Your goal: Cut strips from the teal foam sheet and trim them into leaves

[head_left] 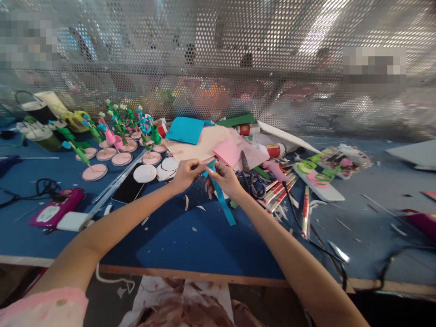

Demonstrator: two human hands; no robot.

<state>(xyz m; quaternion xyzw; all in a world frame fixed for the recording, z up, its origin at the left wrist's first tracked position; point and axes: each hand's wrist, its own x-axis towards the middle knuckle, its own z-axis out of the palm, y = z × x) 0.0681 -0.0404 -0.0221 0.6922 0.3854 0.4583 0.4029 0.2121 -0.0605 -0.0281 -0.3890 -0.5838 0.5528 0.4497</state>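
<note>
A narrow blue paper strip [223, 203] hangs slanting down from between my two hands, over the blue tabletop. My left hand [186, 175] pinches the strip's upper end with thumb and finger. Close beside it, my right hand [225, 178] grips the same strip a little lower, and the fingertips of both hands nearly meet. Behind my hands lie a blue sheet [185, 130] and a pink sheet [227, 152] on a pale larger sheet. Scissors with dark blue handles [255, 184] rest just right of my right hand.
Several small paper figures on pink round bases [94, 172] stand at the left. A black phone [127, 188] and a magenta box [57, 209] lie in front of them. A pink glue gun [275, 171], red-and-white sticks [305, 211] and a white tray [318, 181] with green curls are at right.
</note>
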